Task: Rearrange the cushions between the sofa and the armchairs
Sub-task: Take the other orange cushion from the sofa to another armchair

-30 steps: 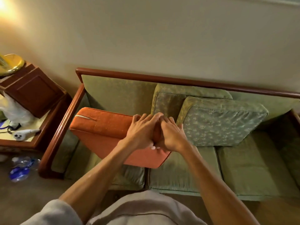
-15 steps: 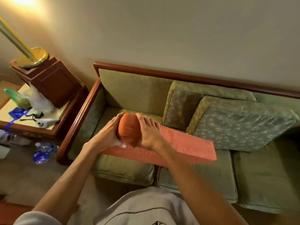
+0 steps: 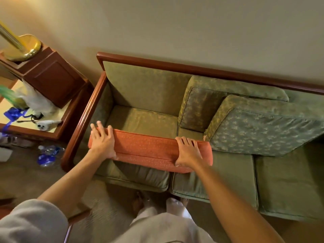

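Orange cushion, seemingly unlabelled, two-handed

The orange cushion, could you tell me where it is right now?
The orange cushion is over the sofa's left seat, gripped by left hand and right hand.

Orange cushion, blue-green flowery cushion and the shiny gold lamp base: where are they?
orange fabric cushion [image 3: 149, 146], head view, on its top edge between the hands.
blue-green flowery fabric cushion [image 3: 259, 132], head view, middle of its broad face.
shiny gold metal lamp base [image 3: 26, 47], head view, on its rounded foot.
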